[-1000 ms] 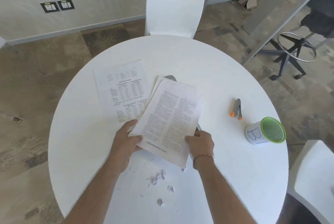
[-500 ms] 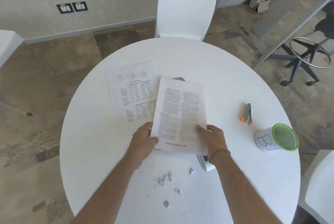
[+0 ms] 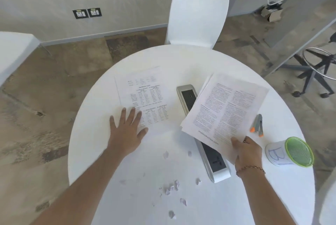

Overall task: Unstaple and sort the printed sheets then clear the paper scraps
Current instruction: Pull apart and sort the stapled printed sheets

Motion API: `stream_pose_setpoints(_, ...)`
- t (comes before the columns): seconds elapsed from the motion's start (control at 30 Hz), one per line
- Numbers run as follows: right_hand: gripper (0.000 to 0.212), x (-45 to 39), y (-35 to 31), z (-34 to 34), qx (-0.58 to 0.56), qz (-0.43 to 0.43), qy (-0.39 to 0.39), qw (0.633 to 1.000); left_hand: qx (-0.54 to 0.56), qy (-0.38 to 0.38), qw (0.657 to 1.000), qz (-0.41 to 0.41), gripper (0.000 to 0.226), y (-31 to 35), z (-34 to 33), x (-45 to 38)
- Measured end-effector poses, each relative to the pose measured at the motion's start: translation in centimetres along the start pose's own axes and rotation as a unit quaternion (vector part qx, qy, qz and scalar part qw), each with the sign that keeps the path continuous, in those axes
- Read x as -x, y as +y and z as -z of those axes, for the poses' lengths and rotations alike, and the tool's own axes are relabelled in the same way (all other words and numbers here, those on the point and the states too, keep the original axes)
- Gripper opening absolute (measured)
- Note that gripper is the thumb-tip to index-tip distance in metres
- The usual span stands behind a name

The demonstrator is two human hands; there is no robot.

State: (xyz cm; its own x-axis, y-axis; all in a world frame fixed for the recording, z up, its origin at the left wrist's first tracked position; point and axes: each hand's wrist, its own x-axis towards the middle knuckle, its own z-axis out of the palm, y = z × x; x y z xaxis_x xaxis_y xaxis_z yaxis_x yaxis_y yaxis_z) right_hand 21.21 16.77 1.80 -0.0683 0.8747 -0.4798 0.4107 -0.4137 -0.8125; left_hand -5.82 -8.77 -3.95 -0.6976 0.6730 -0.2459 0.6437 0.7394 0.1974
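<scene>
My right hand (image 3: 247,150) grips the near corner of a stack of two-column text sheets (image 3: 225,110), held just above the round white table (image 3: 101,152) on its right side. My left hand (image 3: 127,130) lies flat with fingers spread on the near left corner of a sheet printed with tables (image 3: 145,95). Several small paper scraps (image 3: 172,187) are scattered on the table near me. A grey and orange staple remover (image 3: 257,124) lies to the right of the held sheets.
A long silver power strip (image 3: 216,163) is set into the table, partly under the held sheets. A white cup with a green mesh top (image 3: 289,152) lies at the right edge. White chairs stand behind (image 3: 198,13) and to the right (image 3: 327,201).
My left hand let go of the text sheets and came down flat on the table sheet. My right hand carried the text sheets to the right, uncovering the power strip.
</scene>
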Motion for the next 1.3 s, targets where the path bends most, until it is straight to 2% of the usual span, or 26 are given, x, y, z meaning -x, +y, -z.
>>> stream_pose_setpoints(0.2,0.002,1.3,0.2,-1.0,-0.021,0.004,-0.037,0.999,-0.039,0.026,0.996,0.076,0.081,2.7,-1.1,2.2)
stream_pose_setpoints(0.3,0.014,1.6,0.4,-1.8,-0.002,0.016,-0.050,0.999,-0.021,0.037,0.995,0.086,0.074,3.7,-1.6,3.5)
stream_pose_setpoints(0.37,0.006,2.1,0.1,-2.5,0.013,0.030,-0.071,0.997,-0.018,0.045,0.996,0.081,0.070,3.6,-2.0,4.1)
stream_pose_setpoints(0.5,0.010,2.7,-0.9,-3.6,0.012,0.055,-0.104,0.993,-0.012,0.054,0.996,0.064,0.067,2.6,-2.5,5.2)
stream_pose_setpoints(0.6,0.013,2.8,-1.2,-4.0,0.004,0.053,-0.100,0.994,0.029,0.074,0.992,0.100,0.064,1.8,-2.3,5.3)
stream_pose_setpoints(0.7,0.016,3.4,-1.2,-4.3,0.006,0.049,-0.099,0.994,0.119,0.107,0.966,0.202,0.070,1.9,-1.3,3.8)
stream_pose_setpoints(0.83,0.014,4.7,-1.2,-4.9,0.020,0.057,-0.110,0.992,0.201,0.097,0.928,0.297,0.088,3.1,1.0,0.6)
stream_pose_setpoints(1.0,0.014,5.8,-1.2,-5.3,0.037,0.077,-0.124,0.989,0.225,0.064,0.893,0.385,0.081,3.8,3.0,-2.8)
stream_pose_setpoints(1.13,0.013,6.0,-1.0,-5.3,0.048,0.078,-0.127,0.988,0.254,0.038,0.871,0.418,0.073,3.7,4.1,-3.7)
stream_pose_setpoints(1.3,0.010,5.9,-0.9,-4.7,0.051,0.079,-0.122,0.988,0.236,0.012,0.870,0.432,0.074,2.7,4.1,-3.3)
